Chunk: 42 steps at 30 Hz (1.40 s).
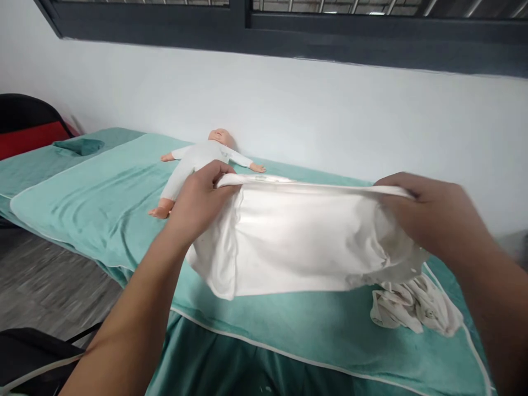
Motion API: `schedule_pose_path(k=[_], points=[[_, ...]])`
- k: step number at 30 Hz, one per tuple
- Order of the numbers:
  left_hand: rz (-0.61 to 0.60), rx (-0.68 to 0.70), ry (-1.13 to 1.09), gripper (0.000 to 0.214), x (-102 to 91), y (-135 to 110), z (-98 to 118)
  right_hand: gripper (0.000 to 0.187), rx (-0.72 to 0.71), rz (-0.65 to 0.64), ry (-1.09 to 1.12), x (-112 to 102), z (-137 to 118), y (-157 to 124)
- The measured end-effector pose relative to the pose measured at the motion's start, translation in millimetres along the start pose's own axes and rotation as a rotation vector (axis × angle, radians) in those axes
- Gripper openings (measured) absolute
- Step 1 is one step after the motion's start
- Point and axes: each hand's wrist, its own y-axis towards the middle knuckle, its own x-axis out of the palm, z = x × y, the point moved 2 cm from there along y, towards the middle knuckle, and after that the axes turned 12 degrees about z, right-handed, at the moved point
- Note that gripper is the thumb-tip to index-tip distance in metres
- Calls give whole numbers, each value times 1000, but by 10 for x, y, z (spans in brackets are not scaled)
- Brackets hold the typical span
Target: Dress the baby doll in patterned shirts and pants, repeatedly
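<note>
A white piece of cloth (297, 236), perhaps a small garment, hangs stretched between my two hands above the bed. My left hand (206, 192) pinches its upper left corner, and my right hand (429, 209) grips the upper right end. Its top edge is pulled nearly straight, while the lower part drapes down with creases at the right. Behind my left hand a baby doll (202, 157) in a white suit lies on its back, arms spread. Below my right hand rests a crumpled whitish cloth (416, 305).
A green sheet with white piping (94, 187) covers the bed, which runs along a white wall (309, 115). Above is a dark window frame (165, 22). A black and red chair back (33, 129) stands at far left, and a black bag (33, 357) sits at lower left.
</note>
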Motion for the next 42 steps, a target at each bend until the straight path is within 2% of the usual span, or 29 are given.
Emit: schedule_pose_path(k=[3, 5, 6, 8, 10, 13, 16, 20, 24, 31, 38, 42], points=[[24, 13, 195, 16, 215, 67, -176, 24, -76, -197, -216, 353, -2, 40], [51, 114, 378, 18, 423, 1, -295, 31, -160, -204, -334, 670, -35, -28], [32, 189, 471, 20, 542, -76, -353, 35, -210, -152, -362, 834, -66, -96], [-69, 352, 577, 23, 790, -306, -470, 40, -377, -76, -344, 1170, -155, -307], [-239, 481, 541, 29, 1020, -578, -600, 44, -484, -120, -195, 1488, -237, -568], [-400, 482, 515, 32, 1259, -858, -829, 47, -401, -244, -25, 1864, -275, -876], [-400, 419, 577, 35, 1357, -870, -1016, 54, -228, -315, -107, 2094, -219, -968], [-332, 307, 618, 43, 1353, -689, -1104, 63, -107, -314, -262, 2191, -153, -860], [-294, 248, 658, 50, 1327, -583, -1085, 68, -13, -361, -267, 2191, -153, -769], [-208, 289, 624, 53, 1367, -489, -1017, 71, -44, -232, -214, 2124, -154, -776], [-71, 142, 488, 50, 1695, -248, -915, 69, -60, -154, -187, 2150, -76, -552], [-78, 151, 507, 52, 1910, -73, -934, 69, -53, -139, -198, 2221, 10, -336]])
